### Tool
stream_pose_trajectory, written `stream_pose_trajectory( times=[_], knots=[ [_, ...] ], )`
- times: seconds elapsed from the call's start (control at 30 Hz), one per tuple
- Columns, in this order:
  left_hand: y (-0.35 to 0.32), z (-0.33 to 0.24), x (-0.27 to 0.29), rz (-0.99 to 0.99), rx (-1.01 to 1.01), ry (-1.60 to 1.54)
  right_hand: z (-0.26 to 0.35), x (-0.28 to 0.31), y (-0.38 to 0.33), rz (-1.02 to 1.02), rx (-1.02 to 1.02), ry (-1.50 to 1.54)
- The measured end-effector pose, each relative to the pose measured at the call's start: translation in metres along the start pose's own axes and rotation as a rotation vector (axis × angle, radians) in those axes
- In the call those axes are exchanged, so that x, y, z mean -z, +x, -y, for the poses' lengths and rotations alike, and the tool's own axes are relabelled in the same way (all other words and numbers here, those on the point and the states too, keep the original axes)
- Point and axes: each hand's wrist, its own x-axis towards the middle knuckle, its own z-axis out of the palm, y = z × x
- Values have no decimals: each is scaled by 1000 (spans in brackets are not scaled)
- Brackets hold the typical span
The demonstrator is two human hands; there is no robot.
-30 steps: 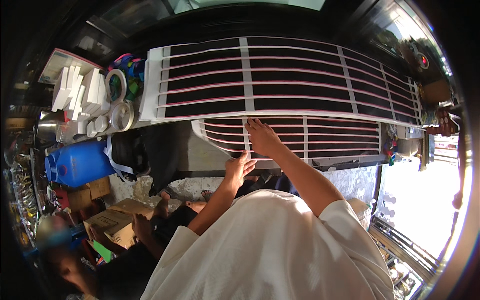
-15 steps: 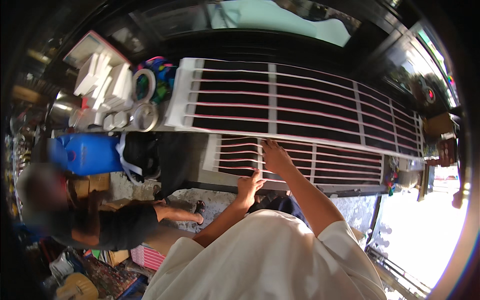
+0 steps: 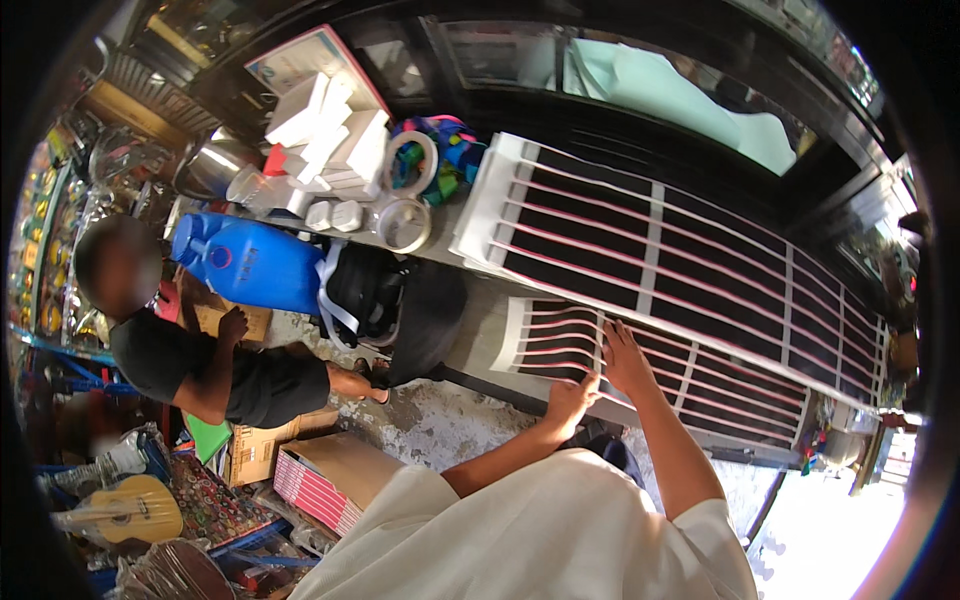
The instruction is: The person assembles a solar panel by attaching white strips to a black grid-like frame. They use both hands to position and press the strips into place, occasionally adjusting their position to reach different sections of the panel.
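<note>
A black sheet with white-and-pink stripes [image 3: 650, 362] lies on the lower grey ledge, its stripes curving near the left end. My right hand [image 3: 626, 362] rests on top of it, fingers stretched out at a white cross band. At the sheet's near edge, my left hand [image 3: 570, 402] is closed with the thumb up on the edge. The other left fingers are bent and partly hidden. A larger stack of similar striped black sheets [image 3: 590, 225] lies on the higher shelf just beyond.
On the shelf's left stand white boxes [image 3: 345, 150], tape rolls [image 3: 404, 225] and a blue jug [image 3: 262, 262]. A black bag [image 3: 365, 290] sits beside the jug. Another person [image 3: 200, 365] is at the left, near cardboard boxes [image 3: 265, 450] and a small yellow guitar [image 3: 130, 508].
The view has swung left, so everything sits further right and more of the left side shows. My hands keep about the same places on the striped sheet.
</note>
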Motion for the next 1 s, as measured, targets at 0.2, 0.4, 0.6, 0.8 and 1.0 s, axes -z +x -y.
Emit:
stream_pose_trajectory(
  times=[0.2,0.4,0.6,0.8,1.0],
  knots=[
    [12,12,13,24,-103,56,2,1,-4,10,-20,-1],
    [15,-6,81,64,-79,-452,9,13,-16,-33,19,-34],
    [45,-50,116,-86,-138,-598,15,24,-10,-93,-6,-46],
    [16,-60,124,38,-260,-536,16,27,12,-141,-6,-1],
    [-18,-68,110,94,-264,-554,1,19,31,-139,-51,-5]
  ],
)
